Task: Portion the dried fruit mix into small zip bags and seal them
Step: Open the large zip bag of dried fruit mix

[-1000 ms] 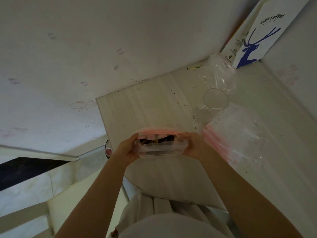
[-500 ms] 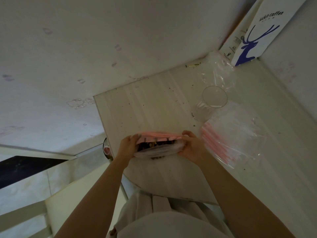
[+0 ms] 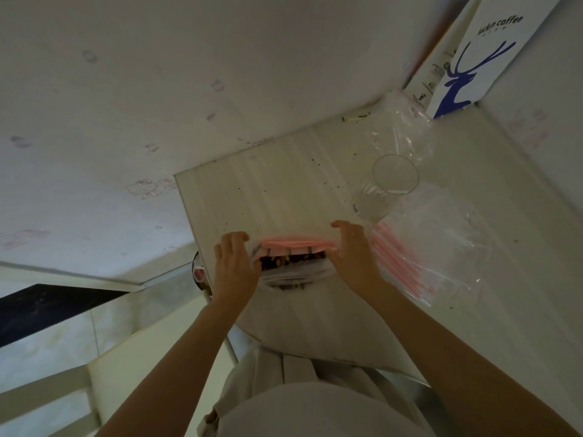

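A small clear zip bag [image 3: 295, 263] with a pink zip strip lies on the pale table [image 3: 284, 178] near its front edge, dark dried fruit mix showing inside. My left hand [image 3: 235, 263] holds the bag's left end with curled fingers. My right hand [image 3: 353, 250] holds the right end, fingers curled over the pink strip. A stack of empty zip bags [image 3: 422, 247] with pink strips lies just right of my right hand.
An empty clear glass cup [image 3: 385, 187] stands behind the stack. A crumpled clear bag [image 3: 400, 130] lies further back, by a white paper coffee bag [image 3: 479, 55] with a blue deer leaning in the corner. The wall runs along the table's left side. Crumbs dot the tabletop.
The filled bag has come down from just above the table to lie on it, and both hands have shifted to its two ends along the pink strip.
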